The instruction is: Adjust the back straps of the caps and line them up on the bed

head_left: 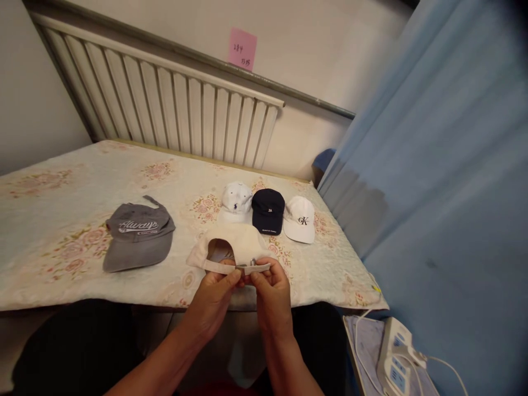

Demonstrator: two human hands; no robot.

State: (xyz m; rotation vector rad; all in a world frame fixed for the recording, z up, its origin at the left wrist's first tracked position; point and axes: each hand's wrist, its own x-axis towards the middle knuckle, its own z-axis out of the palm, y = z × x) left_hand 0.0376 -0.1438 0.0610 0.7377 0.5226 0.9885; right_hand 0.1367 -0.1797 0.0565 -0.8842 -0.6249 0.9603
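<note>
Both my hands are on the back strap of a cream baseball cap (247,242), which I hold with its rear opening toward me. My left hand (216,297) pinches the strap near its buckle. The fingers of my right hand (272,286) are closed on the strap's loose end, just right of the buckle. Beyond the cap stand a white cap (236,201), a black cap (268,212) and a white cap with CK letters (300,220), side by side. Off to the left lies a grey cap (140,234), its back strap sticking up.
The caps are on a bed with a floral cover (173,187). Behind it runs a white radiator (165,91) below a pink note (242,49). A blue curtain (433,165) hangs on the right, above a power strip (398,357) with white cables.
</note>
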